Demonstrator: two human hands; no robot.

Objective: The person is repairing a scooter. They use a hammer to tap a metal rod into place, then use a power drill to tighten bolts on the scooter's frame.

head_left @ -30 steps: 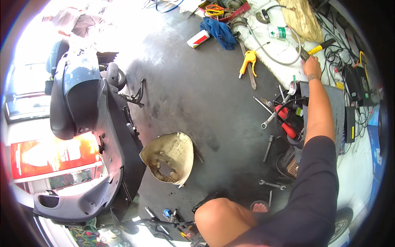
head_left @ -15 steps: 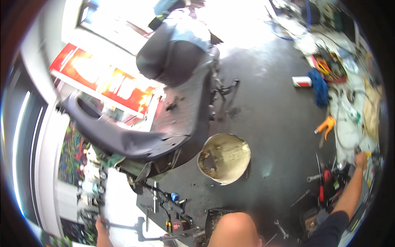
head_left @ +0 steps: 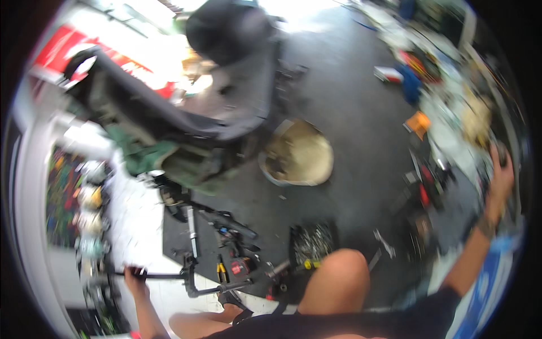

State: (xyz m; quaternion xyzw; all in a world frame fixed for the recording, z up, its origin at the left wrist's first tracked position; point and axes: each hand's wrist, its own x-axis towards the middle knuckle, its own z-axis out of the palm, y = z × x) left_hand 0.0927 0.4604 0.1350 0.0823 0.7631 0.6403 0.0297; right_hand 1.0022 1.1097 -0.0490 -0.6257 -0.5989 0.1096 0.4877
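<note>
My left hand (head_left: 135,277) is closed round the end of a dark, angled tubular metal part (head_left: 189,277), which bends and ends in a lighter tube near my foot. At the far right my right hand (head_left: 500,172) reaches along the cluttered strip. Its fingers curl at a small dark rounded thing, too blurred to name. Between my hands, on the dark floor mat, are yellow-handled pliers (head_left: 222,270), a black tray of small metal parts (head_left: 311,244) and an open-end wrench (head_left: 385,242).
A dark scooter body (head_left: 226,121) with a green cloth (head_left: 141,150) stands at the far left. A cream rounded shell (head_left: 307,155) lies mid-floor. An orange-handled tool (head_left: 418,122), blue cloth (head_left: 411,85) and red-handled tools (head_left: 424,192) lie at the right.
My view has swung, so the scooter and shell sit higher in it. My right hand has moved farther along the right-hand clutter. My left hand keeps its hold on the tubular part.
</note>
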